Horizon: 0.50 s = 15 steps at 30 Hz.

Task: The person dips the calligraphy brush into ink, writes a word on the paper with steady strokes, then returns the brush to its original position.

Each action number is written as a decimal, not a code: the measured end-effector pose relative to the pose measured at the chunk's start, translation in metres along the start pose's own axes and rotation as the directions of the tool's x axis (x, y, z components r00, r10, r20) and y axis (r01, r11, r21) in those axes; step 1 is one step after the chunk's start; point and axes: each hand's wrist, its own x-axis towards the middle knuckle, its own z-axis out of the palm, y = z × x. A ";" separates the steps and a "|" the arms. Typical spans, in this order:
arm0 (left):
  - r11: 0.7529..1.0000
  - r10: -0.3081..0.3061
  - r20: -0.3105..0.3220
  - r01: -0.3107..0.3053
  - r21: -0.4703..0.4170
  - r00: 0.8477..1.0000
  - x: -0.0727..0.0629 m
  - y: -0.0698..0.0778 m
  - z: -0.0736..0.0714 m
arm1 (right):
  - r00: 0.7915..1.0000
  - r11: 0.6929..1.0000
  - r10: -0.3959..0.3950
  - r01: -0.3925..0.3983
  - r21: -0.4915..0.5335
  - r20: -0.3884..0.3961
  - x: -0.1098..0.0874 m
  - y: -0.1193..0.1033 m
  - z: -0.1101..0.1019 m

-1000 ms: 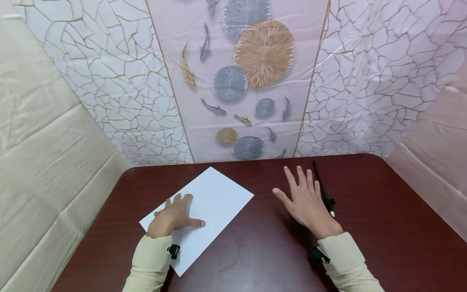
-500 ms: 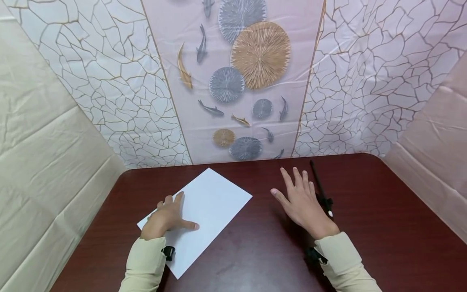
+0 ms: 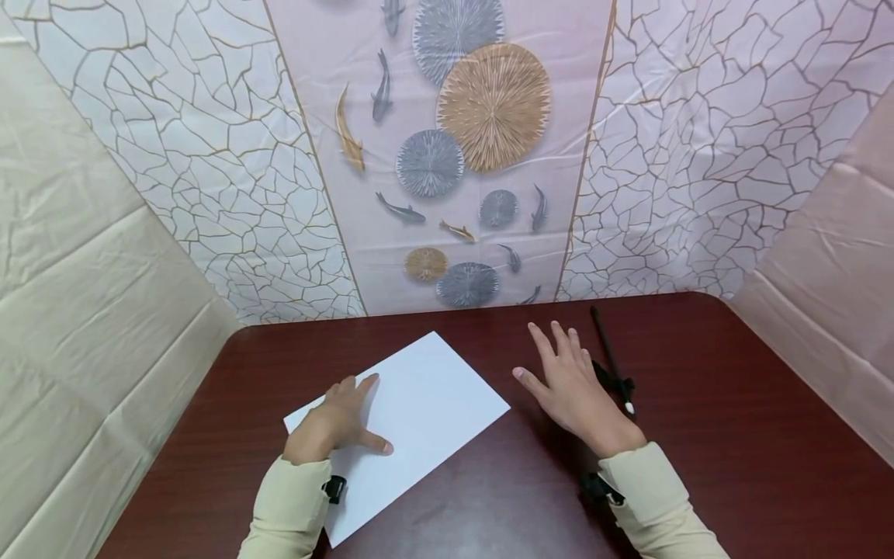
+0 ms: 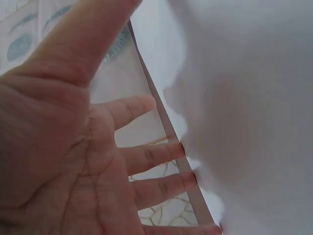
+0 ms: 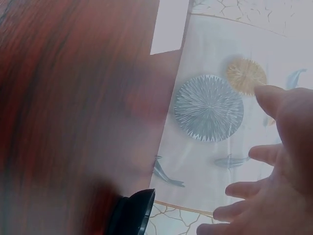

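A white sheet of paper (image 3: 433, 404) lies at a slant on the dark red table, left of centre. My left hand (image 3: 335, 419) is over its left part, fingers spread and fairly straight. In the left wrist view the fingertips (image 4: 188, 178) are at the edge of the paper (image 4: 264, 98). My right hand (image 3: 576, 396) hovers over the table to the right of the sheet, palm down, fingers spread, holding nothing. Close beside it lies a slim black rod (image 3: 604, 341) with a white tip and a black fitting, partly hidden by the hand.
The brown-red table (image 3: 733, 435) reaches back to a patterned cloth wall (image 3: 489, 225) with printed fish and round leaves. Plain beige cloth (image 3: 105, 310) closes off the left side, with more on the right. A black curved piece (image 5: 132, 215) shows low in the right wrist view.
The sheet has turned clockwise and slid to the right under my left hand, which has shifted right with it. My right hand has stayed nearly in place, drifting slightly left.
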 end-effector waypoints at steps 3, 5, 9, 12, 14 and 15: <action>1.000 0.016 0.020 -0.016 -0.002 1.000 0.000 0.006 0.002 | 1.000 1.000 -0.010 0.010 0.007 0.021 0.000 -0.002 -0.001; 0.999 0.033 0.033 -0.032 -0.008 0.999 0.000 0.011 0.003 | 0.999 1.000 -0.018 0.017 0.014 0.046 -0.001 -0.004 -0.001; 0.998 0.061 0.059 -0.060 -0.018 0.996 0.001 0.017 0.007 | 0.991 0.998 -0.050 0.046 0.036 0.124 -0.005 -0.008 -0.001; 0.997 0.082 0.075 -0.081 -0.020 0.994 0.002 0.021 0.010 | 0.980 0.997 -0.064 0.055 0.053 0.186 -0.006 -0.013 0.001; 0.995 0.101 0.086 -0.099 -0.028 0.991 0.002 0.024 0.011 | 0.973 0.997 -0.063 0.051 0.059 0.220 -0.007 -0.016 0.002; 0.994 0.110 0.091 -0.107 -0.033 0.990 0.002 0.025 0.011 | 0.970 0.997 -0.064 0.050 0.062 0.235 -0.007 -0.018 0.002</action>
